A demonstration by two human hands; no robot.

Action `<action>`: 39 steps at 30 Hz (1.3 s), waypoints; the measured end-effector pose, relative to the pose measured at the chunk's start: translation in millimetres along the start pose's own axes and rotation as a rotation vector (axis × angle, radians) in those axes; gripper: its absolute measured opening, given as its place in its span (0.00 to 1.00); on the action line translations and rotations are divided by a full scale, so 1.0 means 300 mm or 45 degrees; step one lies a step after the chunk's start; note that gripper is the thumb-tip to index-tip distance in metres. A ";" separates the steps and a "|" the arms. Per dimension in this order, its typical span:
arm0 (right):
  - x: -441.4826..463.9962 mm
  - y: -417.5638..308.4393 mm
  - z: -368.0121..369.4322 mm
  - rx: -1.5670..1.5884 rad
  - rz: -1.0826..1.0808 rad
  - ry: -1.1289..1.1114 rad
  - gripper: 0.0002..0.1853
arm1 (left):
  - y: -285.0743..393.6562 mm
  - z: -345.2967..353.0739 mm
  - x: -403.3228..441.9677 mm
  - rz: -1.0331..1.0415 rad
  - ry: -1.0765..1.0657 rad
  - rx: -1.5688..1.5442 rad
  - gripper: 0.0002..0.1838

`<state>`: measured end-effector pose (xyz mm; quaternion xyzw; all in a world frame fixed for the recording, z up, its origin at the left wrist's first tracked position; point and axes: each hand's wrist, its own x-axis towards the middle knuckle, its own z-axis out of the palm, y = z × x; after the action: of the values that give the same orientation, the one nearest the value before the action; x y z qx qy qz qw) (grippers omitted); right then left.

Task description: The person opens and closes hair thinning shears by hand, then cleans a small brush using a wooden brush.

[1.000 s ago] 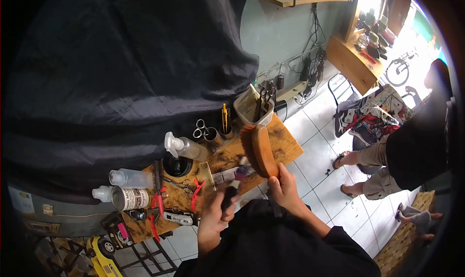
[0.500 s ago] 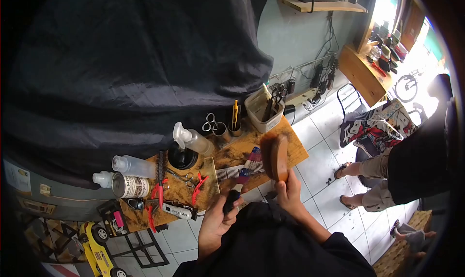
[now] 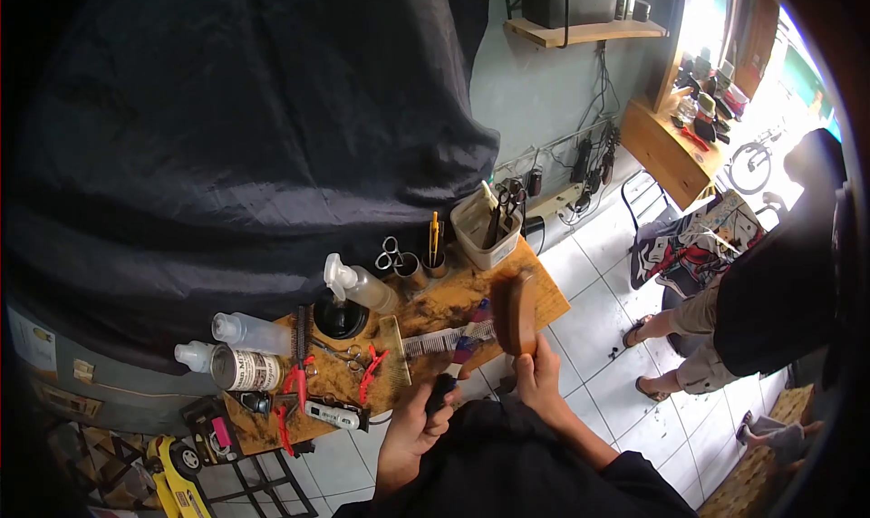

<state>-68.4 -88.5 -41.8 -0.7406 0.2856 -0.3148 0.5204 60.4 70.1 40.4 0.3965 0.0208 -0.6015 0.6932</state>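
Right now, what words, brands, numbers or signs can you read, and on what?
Can: probably "Mi"; other letters too blurred.
White device: marks too small to read.
Paper at far left: too small to read.
Yellow toy car: marks too blurred.
Brush: none visible.

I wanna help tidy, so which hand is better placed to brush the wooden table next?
Probably the right: the right hand holds the wooden brush, which shows in front of the table. The left hand is busy with a dark object, too blurred to name.
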 end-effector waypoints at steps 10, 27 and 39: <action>0.057 0.097 0.001 -0.284 -0.534 0.147 0.31 | -0.010 0.017 -0.001 -0.271 -0.135 -0.115 0.25; 0.056 0.036 0.041 -0.187 -0.350 -0.051 0.30 | 0.043 0.047 -0.010 -0.085 0.010 0.026 0.22; 0.134 -0.060 0.017 -0.011 -0.239 0.130 0.30 | 0.036 0.025 -0.013 -0.059 0.025 0.085 0.23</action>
<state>-37.1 -110.4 -19.1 -0.7492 0.2425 -0.3982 0.4704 65.3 68.5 53.1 0.4245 0.0167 -0.6138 0.6654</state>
